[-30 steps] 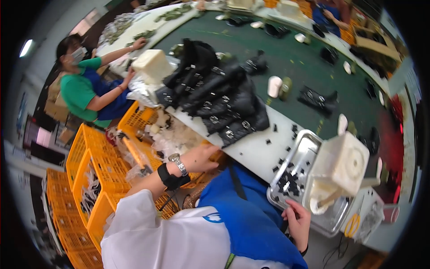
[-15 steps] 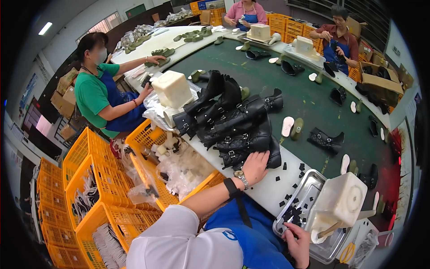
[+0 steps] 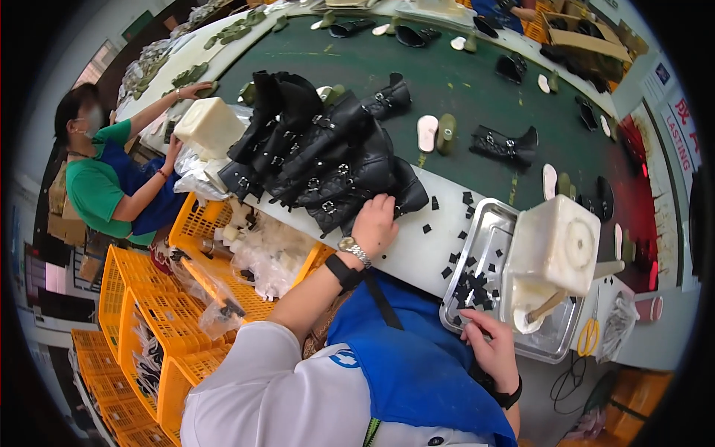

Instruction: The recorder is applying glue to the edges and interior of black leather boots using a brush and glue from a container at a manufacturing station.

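A pile of black boots (image 3: 316,160) with buckled straps and quilted shafts lies on the white table edge. My left hand (image 3: 375,223) is on the near end of it, its fingers curled over a black boot (image 3: 410,190); the thumb is hard to see. To the right stands a metal tray (image 3: 484,223) with many small black squares (image 3: 471,290) in it. My right hand (image 3: 491,343) is at the tray's near corner, thumb and forefinger bent close together; any small piece between them cannot be made out.
A white block-shaped container (image 3: 558,242) with a brush (image 3: 547,305) sits over the tray. Yellow scissors (image 3: 588,337) lie beyond it. Boots, soles and olive shoe forms rest on the green belt (image 3: 357,67). Yellow crates (image 3: 134,283) stand left, near a co-worker in green (image 3: 97,186).
The whole view has shifted, so the table sits further left and higher, and the far co-workers are mostly cut off. Both hands stay at the same places, on the boots and by the tray.
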### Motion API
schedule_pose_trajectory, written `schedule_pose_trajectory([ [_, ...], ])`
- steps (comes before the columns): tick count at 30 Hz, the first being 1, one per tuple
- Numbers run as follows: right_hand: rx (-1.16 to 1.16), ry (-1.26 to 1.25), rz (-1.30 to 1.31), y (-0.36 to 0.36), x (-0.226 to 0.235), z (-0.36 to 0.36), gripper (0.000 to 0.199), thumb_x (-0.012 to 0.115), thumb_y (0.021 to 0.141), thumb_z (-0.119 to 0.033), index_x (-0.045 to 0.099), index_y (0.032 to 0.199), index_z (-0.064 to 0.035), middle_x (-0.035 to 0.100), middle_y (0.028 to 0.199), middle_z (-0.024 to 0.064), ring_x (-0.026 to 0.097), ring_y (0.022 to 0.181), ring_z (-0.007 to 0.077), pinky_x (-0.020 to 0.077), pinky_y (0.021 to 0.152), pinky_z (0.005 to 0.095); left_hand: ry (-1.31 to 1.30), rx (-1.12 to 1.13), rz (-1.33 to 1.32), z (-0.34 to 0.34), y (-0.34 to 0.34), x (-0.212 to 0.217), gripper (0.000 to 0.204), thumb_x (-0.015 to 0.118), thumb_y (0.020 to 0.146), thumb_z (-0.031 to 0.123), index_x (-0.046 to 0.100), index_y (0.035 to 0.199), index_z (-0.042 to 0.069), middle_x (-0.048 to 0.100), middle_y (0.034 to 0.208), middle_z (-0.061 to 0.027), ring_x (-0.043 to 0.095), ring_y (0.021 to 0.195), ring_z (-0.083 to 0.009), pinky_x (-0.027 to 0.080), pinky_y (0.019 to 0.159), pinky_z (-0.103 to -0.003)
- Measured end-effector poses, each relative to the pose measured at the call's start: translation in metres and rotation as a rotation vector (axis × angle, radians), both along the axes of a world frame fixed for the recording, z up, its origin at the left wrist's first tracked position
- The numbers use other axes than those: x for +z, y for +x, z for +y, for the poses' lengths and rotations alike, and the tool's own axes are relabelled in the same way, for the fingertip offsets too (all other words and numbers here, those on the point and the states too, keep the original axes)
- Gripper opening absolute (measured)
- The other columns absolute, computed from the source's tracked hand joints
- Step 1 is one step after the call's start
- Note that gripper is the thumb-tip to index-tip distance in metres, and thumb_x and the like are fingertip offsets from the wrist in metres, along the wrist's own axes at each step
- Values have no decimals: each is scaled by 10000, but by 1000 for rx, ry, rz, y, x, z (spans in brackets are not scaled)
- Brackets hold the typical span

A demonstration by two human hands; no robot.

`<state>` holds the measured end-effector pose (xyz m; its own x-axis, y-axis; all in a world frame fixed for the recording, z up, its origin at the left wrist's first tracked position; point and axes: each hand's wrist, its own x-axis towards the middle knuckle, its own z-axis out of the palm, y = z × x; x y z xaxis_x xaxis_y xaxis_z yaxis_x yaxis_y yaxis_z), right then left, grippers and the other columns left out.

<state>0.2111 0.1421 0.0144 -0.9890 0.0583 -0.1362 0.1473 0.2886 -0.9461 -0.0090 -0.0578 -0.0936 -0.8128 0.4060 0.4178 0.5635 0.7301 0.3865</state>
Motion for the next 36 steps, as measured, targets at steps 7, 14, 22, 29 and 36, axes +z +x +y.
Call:
schedule_pose_trajectory([
  [7,-50,-41,-22,9,-1,7,188,529,827,-31,604,995,8,618,744,94,594,637,112,472,573,225,415,-128,-340,9,35,42,328,585,594,38,465,899,19,480,893,-129,503,793,-288,426,701,-344],
  [14,-302,-492,60,-16,5,5,366,521,869,-99,455,1210,14,568,873,5,502,659,40,431,577,184,390,-519,-52,27,74,67,441,653,517,-15,463,909,52,478,974,-130,503,890,-296,436,768,-355],
  [22,-292,-431,99,-30,-8,7,197,487,877,-109,545,993,39,581,786,17,495,660,36,426,560,205,143,-642,-19,48,91,84,1152,850,469,346,168,1349,51,211,1361,-262,187,1280,-426,202,1035,-456],
  [29,-261,-493,197,-7,-8,17,245,504,878,-126,529,1046,50,593,817,24,504,691,40,434,619,201,274,-793,-374,59,82,93,1002,797,527,172,229,1326,-38,448,1217,-203,474,1111,-296,376,930,-351],
  [36,-810,88,117,46,-16,97,302,648,774,-157,602,1025,4,584,772,21,535,623,74,439,566,219,783,-455,-944,46,42,85,601,661,656,89,442,1204,-23,587,1044,-108,580,921,-192,448,825,-289],
])
